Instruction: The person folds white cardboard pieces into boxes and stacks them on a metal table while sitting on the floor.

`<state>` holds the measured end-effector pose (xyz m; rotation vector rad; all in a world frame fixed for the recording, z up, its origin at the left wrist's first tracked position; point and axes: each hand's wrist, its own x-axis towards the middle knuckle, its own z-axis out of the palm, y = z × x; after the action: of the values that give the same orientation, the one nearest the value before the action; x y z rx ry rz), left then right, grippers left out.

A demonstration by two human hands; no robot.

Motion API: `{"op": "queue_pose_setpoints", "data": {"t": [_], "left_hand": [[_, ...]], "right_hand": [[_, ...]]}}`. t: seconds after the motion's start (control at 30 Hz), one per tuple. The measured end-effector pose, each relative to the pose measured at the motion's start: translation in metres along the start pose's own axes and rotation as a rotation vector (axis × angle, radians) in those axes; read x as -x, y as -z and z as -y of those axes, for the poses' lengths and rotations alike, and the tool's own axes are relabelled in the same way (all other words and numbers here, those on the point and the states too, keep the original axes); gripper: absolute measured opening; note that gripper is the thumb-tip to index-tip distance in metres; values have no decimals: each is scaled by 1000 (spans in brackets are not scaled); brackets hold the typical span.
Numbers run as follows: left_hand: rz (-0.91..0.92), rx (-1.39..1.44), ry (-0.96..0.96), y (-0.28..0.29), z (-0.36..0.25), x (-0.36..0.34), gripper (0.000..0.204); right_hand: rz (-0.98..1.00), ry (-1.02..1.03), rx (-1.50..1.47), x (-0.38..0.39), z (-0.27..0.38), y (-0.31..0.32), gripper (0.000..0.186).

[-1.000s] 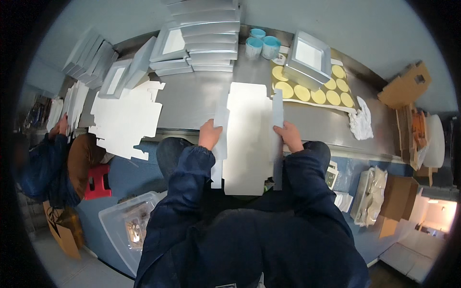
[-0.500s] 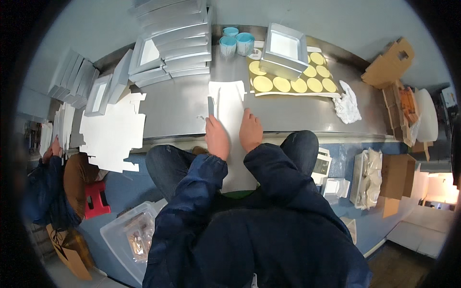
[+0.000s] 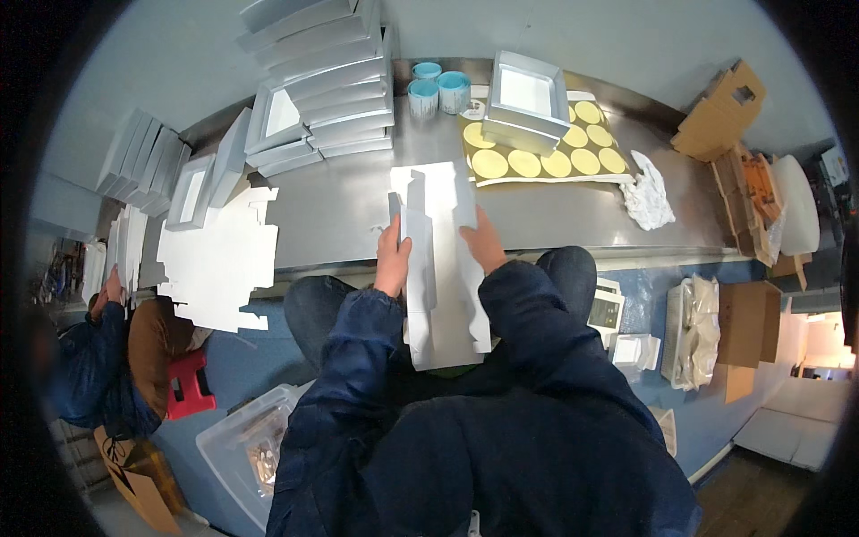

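Note:
A white cardboard box blank [image 3: 449, 315] stretches from the metal table's front edge over my lap, its long sides partly folded up. My left hand [image 3: 392, 259] closes on its raised left flap, thumb on the inner side. Around the right side panel is my right hand [image 3: 484, 240], thumb inside and most fingers hidden behind the card. To the left lie flat white box blanks [image 3: 215, 255], overhanging the table's edge. A silver tray-shaped box [image 3: 526, 94] rests on a sheet of yellow round stickers [image 3: 528, 164] at the back right.
Tall stacks of folded silver boxes [image 3: 335, 89] stand at the back left. Blue-topped rolls [image 3: 438, 94] sit at the back. A crumpled white cloth [image 3: 648, 192] lies right. A co-worker's hand [image 3: 111, 288] is at far left, above a red stool [image 3: 190, 383]. A clear plastic bin [image 3: 242, 443] stands lower left.
The blank has come nearer to me and its long sides now stand up more. My right hand has shifted outward to its right panel; the left hand's thumb now shows on the left flap.

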<state>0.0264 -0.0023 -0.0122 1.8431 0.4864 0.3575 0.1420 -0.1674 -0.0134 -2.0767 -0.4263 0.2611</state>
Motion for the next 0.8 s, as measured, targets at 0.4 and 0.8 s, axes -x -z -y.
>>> {"op": "queue_pose_setpoints", "data": {"t": [0.4,0.8], "left_hand": [[10,-655,92,-18,-36,22,80],[874,-826,-802,-33,-91,-112,24]], "right_hand": [[-22,-17,703,22,38,-9,13],[66,-40,499,18,29,-7,14]]}}
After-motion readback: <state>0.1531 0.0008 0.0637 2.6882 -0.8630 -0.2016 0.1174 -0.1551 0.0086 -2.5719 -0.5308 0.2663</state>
